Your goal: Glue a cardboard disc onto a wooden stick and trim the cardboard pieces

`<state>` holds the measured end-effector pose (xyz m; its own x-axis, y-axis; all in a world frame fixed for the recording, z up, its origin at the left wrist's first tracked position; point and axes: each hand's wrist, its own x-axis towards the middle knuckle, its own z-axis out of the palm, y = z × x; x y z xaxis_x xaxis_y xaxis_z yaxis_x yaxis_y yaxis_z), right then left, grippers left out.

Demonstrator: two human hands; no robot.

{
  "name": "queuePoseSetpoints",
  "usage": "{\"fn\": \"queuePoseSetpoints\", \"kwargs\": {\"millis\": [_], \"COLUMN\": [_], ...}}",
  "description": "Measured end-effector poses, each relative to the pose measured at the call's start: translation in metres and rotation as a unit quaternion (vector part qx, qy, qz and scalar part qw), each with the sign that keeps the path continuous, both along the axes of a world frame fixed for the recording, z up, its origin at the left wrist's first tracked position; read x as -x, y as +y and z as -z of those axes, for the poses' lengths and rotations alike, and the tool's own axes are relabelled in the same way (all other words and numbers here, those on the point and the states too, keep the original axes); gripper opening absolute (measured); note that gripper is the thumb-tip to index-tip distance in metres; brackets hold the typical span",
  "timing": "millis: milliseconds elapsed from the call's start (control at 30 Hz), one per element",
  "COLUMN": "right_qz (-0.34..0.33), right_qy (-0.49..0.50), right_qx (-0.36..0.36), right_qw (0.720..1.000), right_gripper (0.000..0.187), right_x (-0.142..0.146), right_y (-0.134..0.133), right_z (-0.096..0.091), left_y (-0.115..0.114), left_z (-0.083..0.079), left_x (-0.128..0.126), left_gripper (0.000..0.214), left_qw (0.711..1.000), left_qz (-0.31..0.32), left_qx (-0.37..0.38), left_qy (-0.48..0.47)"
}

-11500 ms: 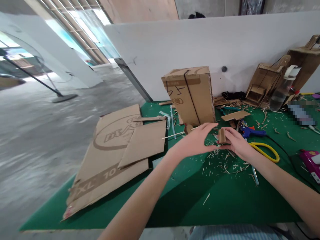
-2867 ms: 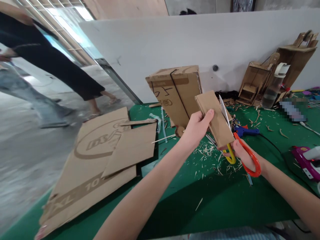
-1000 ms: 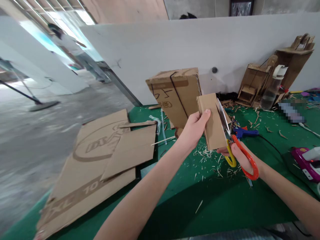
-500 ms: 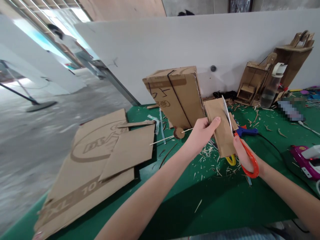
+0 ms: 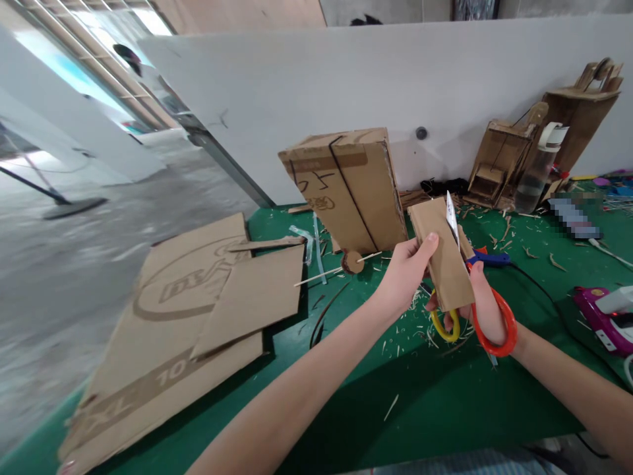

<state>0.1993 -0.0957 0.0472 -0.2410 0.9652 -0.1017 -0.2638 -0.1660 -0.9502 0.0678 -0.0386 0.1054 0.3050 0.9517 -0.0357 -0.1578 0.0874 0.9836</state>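
Note:
My left hand (image 5: 406,269) pinches a narrow brown cardboard piece (image 5: 442,254), thumb on its front face and fingers behind it. In my right hand (image 5: 487,300) is a pair of scissors (image 5: 509,330) with one red-orange and one yellow handle loop. One blade shows at the cardboard's right edge; the other is hidden behind the piece. The handle loops stand apart. Left of my hands lies a small cardboard disc (image 5: 353,262) with a thin wooden stick through it. Just behind the scissors rests a blue-handled tool (image 5: 488,258) with a black cord.
A tall cardboard box (image 5: 353,191) stands against the white partition (image 5: 237,92). Flat cardboard sheets (image 5: 198,310) cover the left of the green table (image 5: 356,409). At right are cardboard models (image 5: 504,158), a water bottle (image 5: 538,168), a phone (image 5: 575,218) and a purple device (image 5: 598,313). A person (image 5: 158,86) stands beyond.
The scissors' handle loops have spread apart, and the yellow loop now shows below the cardboard. The cardboard piece has shifted slightly right. The person in the background has moved right, partly behind the partition.

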Motion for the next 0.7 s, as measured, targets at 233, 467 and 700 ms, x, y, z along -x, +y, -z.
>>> {"fn": "queuePoseSetpoints", "kwargs": {"millis": [233,467,700], "right_qz": [0.027,0.031,0.021], "right_qy": [-0.038,-0.03,-0.028], "right_qx": [-0.022,-0.003,0.041], "right_qw": [0.999,0.999,0.999], "right_gripper": [0.076,0.078,0.085], "right_x": [0.001,0.005,0.005], "right_y": [-0.002,-0.007,-0.012], "right_z": [-0.004,-0.005,-0.007], "left_y": [0.001,-0.002,-0.003], "left_z": [-0.001,0.001,0.004], "left_x": [0.0,-0.003,-0.005], "left_gripper": [0.036,0.037,0.038], "left_qw": [1.0,1.0,0.999], "left_qz": [0.003,-0.001,0.002], "left_qx": [-0.003,0.024,0.026], "left_qy": [-0.008,-0.02,-0.026]}}
